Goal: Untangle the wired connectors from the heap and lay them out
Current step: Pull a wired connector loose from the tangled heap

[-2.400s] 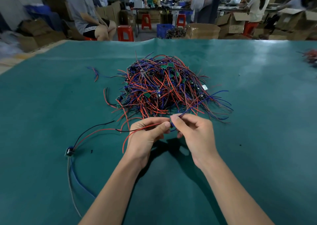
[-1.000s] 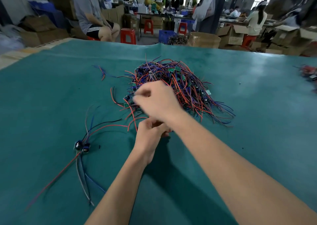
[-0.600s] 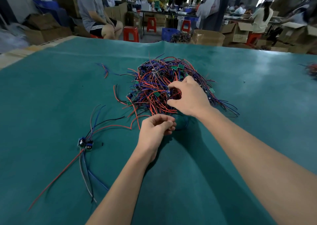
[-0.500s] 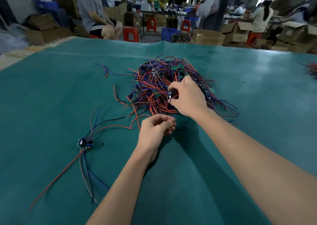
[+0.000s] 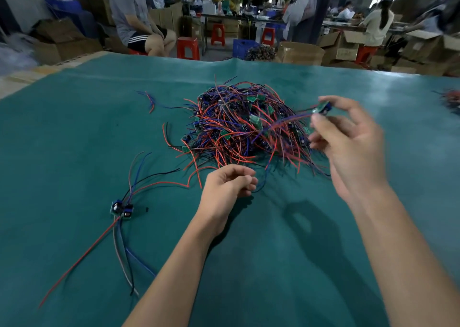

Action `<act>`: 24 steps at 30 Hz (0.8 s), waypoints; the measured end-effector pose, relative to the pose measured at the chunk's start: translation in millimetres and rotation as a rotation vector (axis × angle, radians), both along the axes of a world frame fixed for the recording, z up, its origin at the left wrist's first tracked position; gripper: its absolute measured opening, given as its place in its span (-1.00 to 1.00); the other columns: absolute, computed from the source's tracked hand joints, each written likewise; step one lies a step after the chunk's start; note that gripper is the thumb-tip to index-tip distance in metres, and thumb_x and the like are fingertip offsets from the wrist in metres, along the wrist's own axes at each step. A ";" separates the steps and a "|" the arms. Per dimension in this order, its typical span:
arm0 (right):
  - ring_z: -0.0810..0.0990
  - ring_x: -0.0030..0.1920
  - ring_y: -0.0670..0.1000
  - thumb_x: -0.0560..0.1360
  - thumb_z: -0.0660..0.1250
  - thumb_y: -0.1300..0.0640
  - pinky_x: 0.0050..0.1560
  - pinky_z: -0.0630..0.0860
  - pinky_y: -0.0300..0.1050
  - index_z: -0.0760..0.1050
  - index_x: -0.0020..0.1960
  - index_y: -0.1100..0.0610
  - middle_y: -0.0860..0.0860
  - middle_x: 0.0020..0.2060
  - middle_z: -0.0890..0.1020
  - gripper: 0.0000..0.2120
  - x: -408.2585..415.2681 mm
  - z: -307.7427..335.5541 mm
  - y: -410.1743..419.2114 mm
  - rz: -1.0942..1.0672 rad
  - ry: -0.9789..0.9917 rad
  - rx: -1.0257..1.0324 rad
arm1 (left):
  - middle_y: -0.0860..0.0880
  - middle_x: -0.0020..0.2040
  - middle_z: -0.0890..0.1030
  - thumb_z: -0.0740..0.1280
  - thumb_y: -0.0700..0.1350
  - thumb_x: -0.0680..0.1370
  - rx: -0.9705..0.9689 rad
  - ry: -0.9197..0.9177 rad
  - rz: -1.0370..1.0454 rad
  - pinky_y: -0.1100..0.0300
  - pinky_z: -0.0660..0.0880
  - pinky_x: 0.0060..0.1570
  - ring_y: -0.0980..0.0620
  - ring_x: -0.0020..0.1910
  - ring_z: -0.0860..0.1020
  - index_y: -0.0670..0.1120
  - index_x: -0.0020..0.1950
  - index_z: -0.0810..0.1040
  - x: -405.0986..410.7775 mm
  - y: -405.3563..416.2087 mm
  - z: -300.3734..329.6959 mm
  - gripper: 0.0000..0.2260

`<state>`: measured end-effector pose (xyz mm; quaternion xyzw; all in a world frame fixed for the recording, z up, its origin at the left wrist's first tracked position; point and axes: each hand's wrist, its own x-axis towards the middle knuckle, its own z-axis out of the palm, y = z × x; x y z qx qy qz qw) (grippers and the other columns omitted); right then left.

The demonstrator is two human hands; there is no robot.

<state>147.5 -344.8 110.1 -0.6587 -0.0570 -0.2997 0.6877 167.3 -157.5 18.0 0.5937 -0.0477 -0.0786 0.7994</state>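
A heap of tangled red, blue and black wired connectors (image 5: 239,127) with small green boards lies mid-table. My right hand (image 5: 348,142) is raised to the right of the heap and pinches a small green and blue connector (image 5: 322,108) between thumb and forefinger; its wires trail back into the heap. My left hand (image 5: 226,187) rests on the cloth just in front of the heap with fingers loosely curled; whether it holds a thin wire I cannot tell. Two laid-out connectors (image 5: 122,208) sit at the left, their wires fanned out.
The green cloth table (image 5: 273,264) stretches all round. A stray wire pair (image 5: 149,100) lies at far left of the heap. Another wire bundle (image 5: 451,100) sits at the right edge. People, cardboard boxes and red stools stand beyond the far edge.
My right hand has left the top of the heap and lifted to the right, drawing one connector out with it. My left hand has stayed in place.
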 end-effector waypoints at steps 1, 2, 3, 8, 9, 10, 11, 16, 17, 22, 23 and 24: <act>0.58 -0.36 -0.04 0.48 0.46 0.21 -0.31 0.53 -0.20 0.65 0.07 -0.10 -0.03 -0.32 0.63 -0.75 -6.4 -1.8 -3.1 -0.015 -0.020 0.015 | -0.13 -0.19 0.69 0.35 -0.38 0.52 -0.011 -0.005 -0.025 0.27 0.54 -0.21 0.00 -0.24 0.58 -0.17 -0.07 0.63 -0.3 0.0 0.6 -0.86; 0.58 -0.36 -0.03 0.48 0.45 0.22 -0.32 0.53 -0.19 0.64 0.08 -0.10 -0.02 -0.32 0.63 -0.74 -11.6 -5.4 -4.4 -0.050 -0.035 -0.002 | -0.15 -0.17 0.70 0.38 -0.35 0.51 -0.025 -0.008 -0.058 0.26 0.55 -0.19 -0.01 -0.23 0.59 -0.16 -0.04 0.63 -1.2 0.3 1.7 -0.88; 0.58 -0.36 -0.01 0.48 0.44 0.22 -0.33 0.54 -0.16 0.64 0.08 -0.11 -0.03 -0.32 0.62 -0.72 -15.7 -11.5 -3.3 -0.091 -0.043 -0.047 | -0.16 -0.13 0.70 0.41 -0.32 0.49 -0.047 -0.009 -0.100 0.25 0.55 -0.17 -0.01 -0.22 0.60 -0.16 0.00 0.63 -2.1 0.6 2.9 -0.87; 0.65 -0.16 -0.04 0.49 0.42 0.31 -0.15 0.64 0.03 0.62 0.12 -0.08 -0.11 -0.08 0.67 -0.67 -30.7 -62.3 23.8 -0.180 0.005 -0.426 | -0.19 0.11 0.68 0.38 -0.15 0.53 -0.179 0.020 -0.397 0.18 0.58 -0.02 -0.05 -0.01 0.66 -0.09 0.26 0.60 -8.6 -1.5 6.0 -0.70; 0.65 -0.12 -0.08 0.48 0.41 0.33 -0.11 0.63 -0.11 0.63 0.12 -0.05 -0.11 -0.04 0.67 -0.66 -33.1 -69.6 28.4 -0.195 -0.019 -0.500 | -0.16 0.12 0.67 0.37 -0.14 0.54 -0.185 0.014 -0.417 0.17 0.58 -0.01 -0.04 -0.01 0.66 -0.07 0.27 0.60 -9.1 -2.0 6.2 -0.71; 0.64 -0.09 -0.12 0.46 0.41 0.35 -0.09 0.58 -0.26 0.64 0.12 -0.02 -0.10 -0.02 0.66 -0.65 -34.6 -74.3 32.8 -0.214 -0.060 -0.580 | -0.14 0.10 0.67 0.36 -0.14 0.55 -0.195 0.005 -0.412 0.17 0.58 0.00 -0.03 -0.03 0.65 -0.06 0.25 0.61 -9.0 -2.1 6.4 -0.73; 0.62 -0.06 -0.16 0.44 0.41 0.37 -0.06 0.51 -0.38 0.65 0.12 0.02 -0.08 -0.01 0.65 -0.64 -35.9 -76.8 37.1 -0.228 -0.094 -0.645 | -0.13 0.06 0.66 0.37 -0.16 0.54 -0.206 -0.002 -0.393 0.16 0.58 0.00 -0.02 -0.06 0.63 -0.06 0.22 0.62 -9.0 -1.8 6.5 -0.74; 0.61 0.06 0.07 0.43 0.48 0.37 0.19 0.49 -0.22 0.70 0.17 0.12 0.02 0.09 0.67 -0.65 -39.1 -79.3 50.2 -0.328 -0.134 -0.737 | -0.11 -0.07 0.67 0.39 -0.27 0.48 -0.223 -0.034 -0.344 0.17 0.59 -0.01 -0.02 -0.08 0.65 -0.17 0.19 0.57 -9.7 -1.4 6.0 -0.72; 0.59 0.07 0.09 0.44 0.48 0.34 0.21 0.46 -0.22 0.70 0.19 0.11 0.00 0.13 0.67 -0.65 -39.5 -79.3 50.9 -0.332 -0.131 -0.748 | -0.12 -0.06 0.67 0.41 -0.27 0.48 -0.224 -0.031 -0.332 0.17 0.59 0.00 -0.03 -0.07 0.65 -0.16 0.14 0.59 -9.9 -1.4 6.1 -0.76; 0.50 0.00 -0.06 0.47 0.41 0.19 0.12 0.43 -0.26 0.67 0.23 0.10 -0.14 0.07 0.69 -0.66 -39.8 -75.4 45.9 -0.337 -0.068 -0.639 | -0.02 -0.10 0.67 0.40 -0.14 0.52 -0.239 -0.002 -0.299 0.17 0.50 -0.06 0.07 -0.11 0.59 -0.05 -0.04 0.69 -10.2 -0.6 8.3 -0.92; 0.48 -0.04 -0.09 0.47 0.40 0.18 0.09 0.44 -0.24 0.68 0.20 0.11 -0.14 0.02 0.70 -0.70 -39.3 -74.4 43.2 -0.363 -0.050 -0.621 | -0.01 -0.05 0.67 0.39 -0.12 0.52 -0.252 0.016 -0.285 0.18 0.50 -0.08 0.07 -0.10 0.58 -0.05 -0.05 0.68 -9.7 -0.2 9.0 -0.92; 0.47 -0.10 -0.12 0.48 0.40 0.17 0.03 0.45 -0.21 0.70 0.12 0.11 -0.15 -0.06 0.70 -0.77 -38.6 -73.3 39.3 -0.393 -0.033 -0.610 | -0.01 0.00 0.68 0.36 -0.10 0.52 -0.269 0.033 -0.277 0.18 0.51 -0.10 0.06 -0.08 0.59 -0.05 -0.04 0.67 -8.9 0.3 9.3 -0.90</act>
